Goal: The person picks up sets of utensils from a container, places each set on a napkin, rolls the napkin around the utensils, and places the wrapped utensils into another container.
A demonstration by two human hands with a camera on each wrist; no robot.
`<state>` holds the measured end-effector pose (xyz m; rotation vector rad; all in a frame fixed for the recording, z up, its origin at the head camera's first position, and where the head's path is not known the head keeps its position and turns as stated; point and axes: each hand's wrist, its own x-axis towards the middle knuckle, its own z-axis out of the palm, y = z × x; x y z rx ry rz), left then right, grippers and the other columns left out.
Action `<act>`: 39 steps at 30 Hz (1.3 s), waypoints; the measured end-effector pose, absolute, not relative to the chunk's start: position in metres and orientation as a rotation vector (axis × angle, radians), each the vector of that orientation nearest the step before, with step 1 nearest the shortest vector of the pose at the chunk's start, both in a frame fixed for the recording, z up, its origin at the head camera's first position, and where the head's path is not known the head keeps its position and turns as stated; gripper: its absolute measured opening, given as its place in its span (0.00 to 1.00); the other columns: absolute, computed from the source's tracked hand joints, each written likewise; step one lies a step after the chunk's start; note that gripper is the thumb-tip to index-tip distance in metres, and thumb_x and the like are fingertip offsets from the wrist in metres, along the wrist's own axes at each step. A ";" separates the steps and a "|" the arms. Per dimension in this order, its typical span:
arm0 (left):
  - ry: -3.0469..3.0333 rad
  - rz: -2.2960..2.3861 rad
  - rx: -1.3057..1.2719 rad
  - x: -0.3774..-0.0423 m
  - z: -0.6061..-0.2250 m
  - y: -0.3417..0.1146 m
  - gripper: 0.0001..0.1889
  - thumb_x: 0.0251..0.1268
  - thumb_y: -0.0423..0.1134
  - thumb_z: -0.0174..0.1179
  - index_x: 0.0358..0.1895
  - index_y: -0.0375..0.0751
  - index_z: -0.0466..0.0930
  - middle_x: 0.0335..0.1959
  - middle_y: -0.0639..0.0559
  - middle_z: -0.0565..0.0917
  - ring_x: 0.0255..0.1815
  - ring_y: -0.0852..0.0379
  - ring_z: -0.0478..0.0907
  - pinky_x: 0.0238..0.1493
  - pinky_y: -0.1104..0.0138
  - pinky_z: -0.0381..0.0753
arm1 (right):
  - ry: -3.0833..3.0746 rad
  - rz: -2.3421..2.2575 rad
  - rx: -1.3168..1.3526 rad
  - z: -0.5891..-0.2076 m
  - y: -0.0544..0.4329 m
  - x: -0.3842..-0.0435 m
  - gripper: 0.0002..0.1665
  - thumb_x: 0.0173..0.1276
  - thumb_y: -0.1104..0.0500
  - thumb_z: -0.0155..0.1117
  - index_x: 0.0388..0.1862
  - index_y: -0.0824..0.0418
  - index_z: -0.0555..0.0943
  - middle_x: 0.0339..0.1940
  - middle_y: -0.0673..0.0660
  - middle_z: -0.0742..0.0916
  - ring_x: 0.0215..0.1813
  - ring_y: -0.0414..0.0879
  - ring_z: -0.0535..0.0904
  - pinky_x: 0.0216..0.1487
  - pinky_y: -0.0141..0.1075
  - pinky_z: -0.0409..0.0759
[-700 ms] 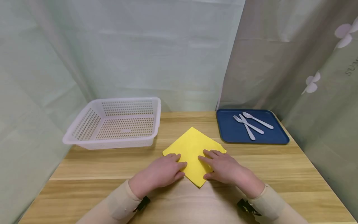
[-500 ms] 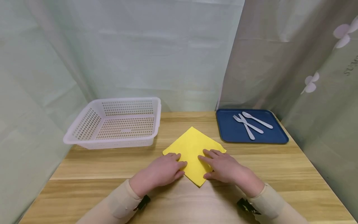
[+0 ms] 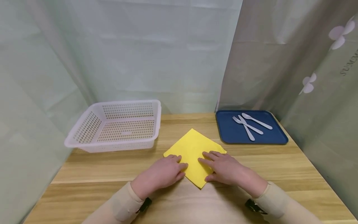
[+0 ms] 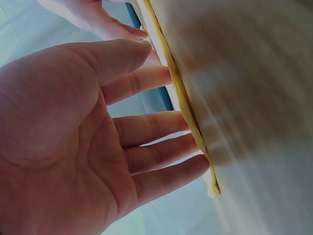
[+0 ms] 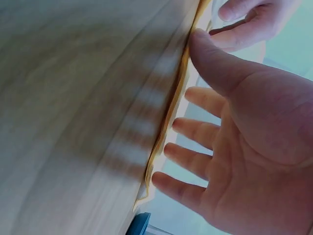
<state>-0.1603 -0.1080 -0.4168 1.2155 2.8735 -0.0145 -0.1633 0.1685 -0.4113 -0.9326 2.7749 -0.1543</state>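
Note:
A folded yellow cloth [image 3: 192, 146] lies flat on the wooden table in the head view, set like a diamond with one corner toward me. Its lower left edge lies under the fingers of my left hand [image 3: 163, 172]. On the right side my right hand [image 3: 225, 169] rests with spread fingers on the cloth and its thumb at the lower right edge. Both wrist views show the thin layered edge of the cloth, with the fingertips of the left hand [image 4: 93, 132] and the right hand [image 5: 249, 137] touching or close over it. Neither hand grips anything.
A white perforated plastic basket [image 3: 113, 146] stands at the back left. At the back right is a blue tray [image 3: 227, 133] bearing a white fork [image 3: 246, 127], knife [image 3: 251, 127] and spoon [image 3: 258, 121]. Pale curtains [image 3: 156, 56] hang around the table [image 3: 112, 169].
The head view has shifted very slightly, so the basket and tray sit a little lower in it. Both hands stay in place on the cloth.

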 end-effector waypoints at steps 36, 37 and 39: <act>2.922 -0.002 1.283 -0.155 -0.417 -0.109 0.07 0.79 0.48 0.69 0.44 0.52 0.83 0.43 0.49 0.83 0.48 0.46 0.83 0.46 0.54 0.86 | 3.237 0.072 -1.062 -0.421 0.207 -0.187 0.46 0.77 0.36 0.71 0.85 0.56 0.73 0.84 0.63 0.74 0.84 0.63 0.68 0.80 0.62 0.67; 2.924 -0.001 1.288 -0.156 -0.417 -0.109 0.07 0.79 0.48 0.69 0.44 0.52 0.83 0.43 0.49 0.83 0.48 0.46 0.83 0.45 0.55 0.86 | 3.245 0.075 -1.059 -0.420 0.208 -0.188 0.46 0.77 0.36 0.71 0.84 0.57 0.73 0.84 0.63 0.74 0.84 0.63 0.68 0.80 0.62 0.67; 2.929 -0.002 1.297 -0.156 -0.417 -0.109 0.07 0.79 0.47 0.69 0.43 0.52 0.83 0.43 0.50 0.83 0.48 0.46 0.83 0.45 0.55 0.86 | 3.264 0.085 -1.055 -0.419 0.211 -0.190 0.45 0.77 0.36 0.72 0.84 0.57 0.73 0.84 0.63 0.75 0.84 0.63 0.68 0.79 0.62 0.68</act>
